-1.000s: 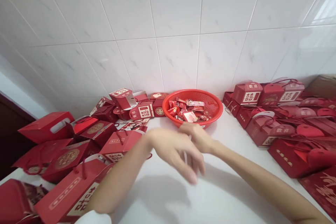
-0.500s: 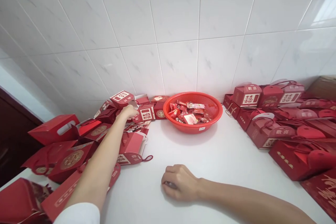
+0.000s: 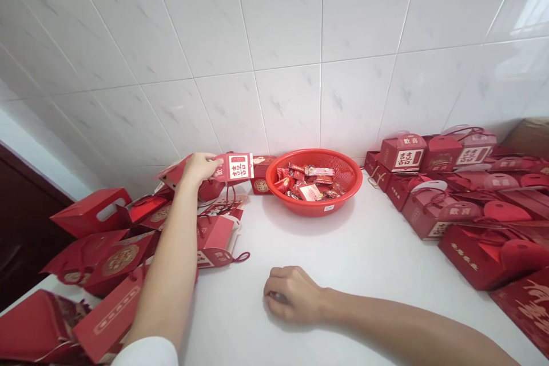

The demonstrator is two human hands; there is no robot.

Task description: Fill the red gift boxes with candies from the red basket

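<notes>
My left hand (image 3: 201, 167) reaches to the back left and pinches a red gift box (image 3: 235, 167) with a cream double-happiness panel. This box is raised over the other boxes, its panel facing me. Beneath it lie a printed red sheet (image 3: 223, 206) and a red box with a cord loop (image 3: 217, 238). My right hand (image 3: 294, 295) rests on the white table (image 3: 343, 257), curled into a loose fist. Through the gap between its thumb and fingers I make out only a greyish hollow, no object.
A red plastic basket (image 3: 315, 210) holding wrapped sweets stands near the tiled wall (image 3: 287, 103). Several red gift boxes (image 3: 441, 211) are stacked along the right side. More boxes (image 3: 122, 263) crowd the left side, under and beside my left forearm. A brown carton (image 3: 529, 140) sits far right.
My left hand has lifted the double-happiness box up from among the others at the back left, and the box has tilted. My right hand stays where it was.
</notes>
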